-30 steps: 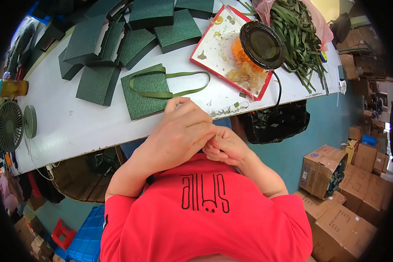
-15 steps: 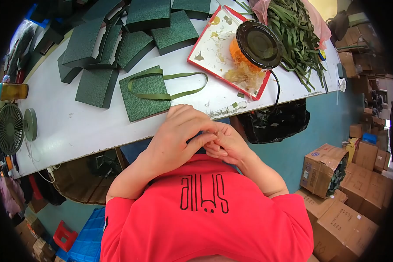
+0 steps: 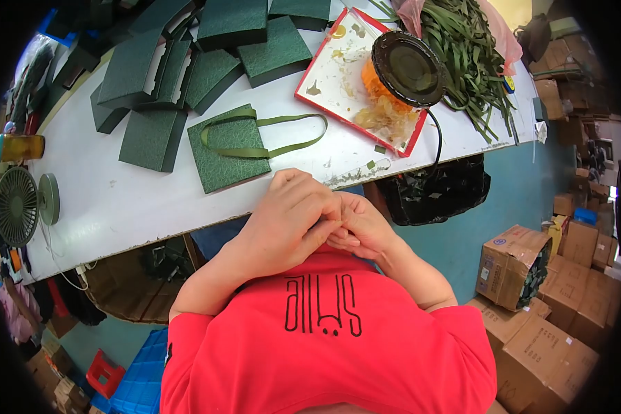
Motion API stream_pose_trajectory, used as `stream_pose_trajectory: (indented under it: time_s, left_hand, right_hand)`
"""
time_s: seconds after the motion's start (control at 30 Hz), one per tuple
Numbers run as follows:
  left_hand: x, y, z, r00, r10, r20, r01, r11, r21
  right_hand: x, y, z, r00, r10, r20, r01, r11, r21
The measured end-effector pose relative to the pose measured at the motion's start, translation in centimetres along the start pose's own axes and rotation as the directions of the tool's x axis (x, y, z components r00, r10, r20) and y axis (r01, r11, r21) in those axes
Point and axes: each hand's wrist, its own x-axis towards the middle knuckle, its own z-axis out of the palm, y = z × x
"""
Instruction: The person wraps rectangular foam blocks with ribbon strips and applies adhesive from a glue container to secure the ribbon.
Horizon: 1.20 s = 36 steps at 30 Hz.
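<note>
My left hand [image 3: 283, 219] and my right hand [image 3: 366, 224] meet in front of my chest, just off the near edge of the table. The thumb and fingertips of my left hand pinch against the fingers of my right hand, which are curled in. Whatever lies between the fingertips is too small or too hidden to make out. Just beyond my left hand lies a flat green patterned box [image 3: 221, 172] with a green ribbon [image 3: 293, 148] looped across it and out to the right.
More green boxes [image 3: 148, 141] are piled at the back left of the white table [image 3: 138, 200]. A black-lidded pot [image 3: 408, 69] stands on a red-rimmed, glue-stained tray [image 3: 317, 76]. Green ribbons [image 3: 462, 55] heap at the right. A small fan [image 3: 17, 203] is left; cartons [image 3: 510, 265] stack right.
Both hands stay together in nearly the same place. The gap between my left thumb and fingers has narrowed a little, and the left wrist has dipped slightly.
</note>
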Motion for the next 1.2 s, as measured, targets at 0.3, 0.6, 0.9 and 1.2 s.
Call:
stream_pose_trajectory:
  time_s: [0.3, 0.6, 0.9, 1.2]
  left_hand:
    - [-0.2, 0.2, 0.3, 0.990, -0.110, -0.092, 0.104, 0.992, -0.071]
    - [-0.4, -0.5, 0.3, 0.996, -0.039, -0.080, 0.032, 0.996, -0.082]
    - [-0.3, -0.1, 0.2, 0.998, -0.053, -0.034, 0.049, 0.993, -0.104]
    - [-0.4, -0.2, 0.3, 0.996, -0.047, -0.074, 0.040, 0.995, -0.092]
  right_hand:
    - [0.0, -0.3, 0.2, 0.999, 0.020, 0.039, -0.020, 1.000, 0.011]
    - [-0.1, 0.1, -0.5, 0.997, 0.009, 0.075, -0.009, 1.000, -0.004]
    - [-0.1, 0.2, -0.3, 1.000, -0.005, 0.031, 0.005, 1.000, 0.012]
    - [-0.1, 0.5, -0.5, 0.998, -0.066, 0.001, 0.066, 0.996, -0.054]
